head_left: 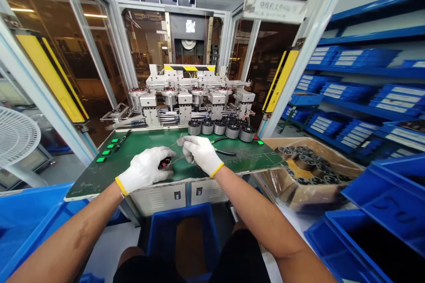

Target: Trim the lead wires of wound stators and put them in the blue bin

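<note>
My left hand (146,166), in a white knitted glove with a yellow cuff, is closed around a wound motor stator (164,163) near the front edge of the green worktop (114,166). Reddish copper windings show at its open end; the glove covers most of its body. Thin copper wire (179,158) runs from the stator toward my right hand (201,152). That gloved hand is closed, with thumb and forefinger pinched together on the wire; its exact grip is partly hidden. Just right of it lie pliers (227,153) with dark curved handles.
Several bare stators (219,128) stand in a row before the winding machine (195,97). Green buttons (105,152) and a black pen (121,141) are at left. A carton (285,183) of stators stands right, near blue bins (335,234). A blue bin (159,230) sits below.
</note>
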A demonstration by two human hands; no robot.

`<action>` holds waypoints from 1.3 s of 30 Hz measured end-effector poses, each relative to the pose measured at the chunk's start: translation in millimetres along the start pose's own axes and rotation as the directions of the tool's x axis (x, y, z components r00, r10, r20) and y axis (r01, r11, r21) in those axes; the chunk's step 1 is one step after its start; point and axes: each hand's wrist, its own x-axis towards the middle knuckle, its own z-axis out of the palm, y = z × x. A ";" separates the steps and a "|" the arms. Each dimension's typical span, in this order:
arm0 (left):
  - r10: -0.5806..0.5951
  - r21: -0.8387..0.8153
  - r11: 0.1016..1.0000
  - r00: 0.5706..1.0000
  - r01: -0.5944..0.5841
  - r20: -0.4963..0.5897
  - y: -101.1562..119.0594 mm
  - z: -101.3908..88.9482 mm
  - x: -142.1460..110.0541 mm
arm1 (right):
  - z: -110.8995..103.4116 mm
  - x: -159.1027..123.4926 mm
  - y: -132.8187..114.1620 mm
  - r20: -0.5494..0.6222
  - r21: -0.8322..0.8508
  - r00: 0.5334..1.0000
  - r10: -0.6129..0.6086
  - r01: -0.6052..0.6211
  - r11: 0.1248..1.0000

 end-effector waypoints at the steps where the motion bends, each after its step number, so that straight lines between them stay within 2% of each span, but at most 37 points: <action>1: 0.005 -0.002 1.000 1.000 -0.005 -0.008 0.6 1.4 0.9 | -0.7 1.7 1.1 -0.021 -0.029 1.000 -0.006 0.005 1.000; 3: 0.002 0.007 1.000 0.999 -0.002 -0.032 1.5 4.2 2.5 | -1.0 -1.5 2.1 -0.015 -0.133 0.999 0.042 -0.043 0.990; 5: -0.015 0.025 1.000 0.999 0.016 -0.053 2.1 6.4 3.7 | -0.7 -10.2 1.8 0.129 -0.279 0.980 0.150 -0.109 0.954; 6: -0.027 0.036 0.999 0.998 0.029 -0.062 2.4 7.2 4.1 | 0.0 -15.6 1.1 0.214 -0.365 0.960 0.178 -0.090 0.927; 7: -0.039 0.049 0.998 0.997 0.042 -0.067 2.8 7.9 4.4 | 1.3 -21.2 0.2 0.294 -0.444 0.940 0.172 -0.025 0.896; 9: -0.079 0.092 0.992 0.993 0.087 -0.087 4.3 9.2 4.9 | 6.6 -33.0 -2.2 0.388 -0.545 0.919 0.069 0.168 0.821; 11: -0.110 0.148 0.981 0.987 0.126 -0.117 6.8 10.6 5.4 | 16.1 -44.6 -4.7 0.379 -0.603 0.924 -0.041 0.280 0.747; 14: -0.105 0.212 0.968 0.984 0.135 -0.146 12.4 12.5 6.4 | 37.0 -59.8 -4.1 0.313 -0.682 0.945 -0.097 0.295 0.669; 17: -0.109 0.240 0.961 0.984 0.141 -0.140 17.4 12.9 7.0 | 61.1 -71.5 3.2 0.339 -0.762 0.929 -0.148 0.363 0.536; 20: -0.093 0.252 0.960 0.987 0.125 -0.133 18.7 12.2 6.9 | 79.8 -80.0 5.9 0.366 -0.809 0.918 -0.153 0.395 0.436; 22: -0.067 0.247 0.964 0.989 0.099 -0.133 17.1 11.8 6.5 | 84.9 -84.2 -2.5 0.418 -0.838 0.904 -0.085 0.420 0.347; 24: -0.057 0.230 0.969 0.988 0.089 -0.141 14.2 12.1 6.4 | 82.5 -86.8 -19.1 0.453 -0.875 0.892 0.000 0.444 0.192; 25: -0.052 0.219 0.972 0.990 0.080 -0.129 12.6 12.5 6.4 | 78.8 -87.0 -28.9 0.439 -0.893 0.899 -0.003 0.436 0.112; 27: -0.046 0.208 0.976 0.995 0.064 -0.094 10.4 13.5 6.0 | 67.2 -84.1 -46.8 0.376 -0.925 0.919 -0.120 0.380 0.008; 29: -0.078 0.220 0.970 0.992 0.099 -0.100 10.3 14.2 4.9 | 53.0 -76.7 -57.5 0.333 -0.942 0.911 -0.243 0.335 -0.036; 30: -0.084 0.227 0.968 0.990 0.109 -0.116 11.1 14.2 4.3 | 46.1 -72.3 -59.5 0.326 -0.945 0.914 -0.242 0.321 -0.059; 33: -0.069 0.202 0.974 0.987 0.098 -0.148 14.4 12.9 3.7 | 30.1 -62.6 -56.3 0.334 -0.935 0.939 -0.079 0.320 -0.152; 35: -0.040 0.173 0.983 0.990 0.063 -0.132 15.0 11.5 4.7 | 24.6 -62.0 -52.5 0.350 -0.922 0.937 0.008 0.346 -0.172; 37: -0.025 0.179 0.982 0.986 0.054 -0.162 13.8 9.7 4.8 | 21.5 -63.9 -50.4 0.372 -0.915 0.928 0.017 0.369 -0.163; 39: 0.048 0.222 0.975 0.971 0.006 -0.236 12.1 7.2 1.0 | 18.7 -64.9 -49.2 0.383 -0.912 0.924 -0.005 0.377 -0.164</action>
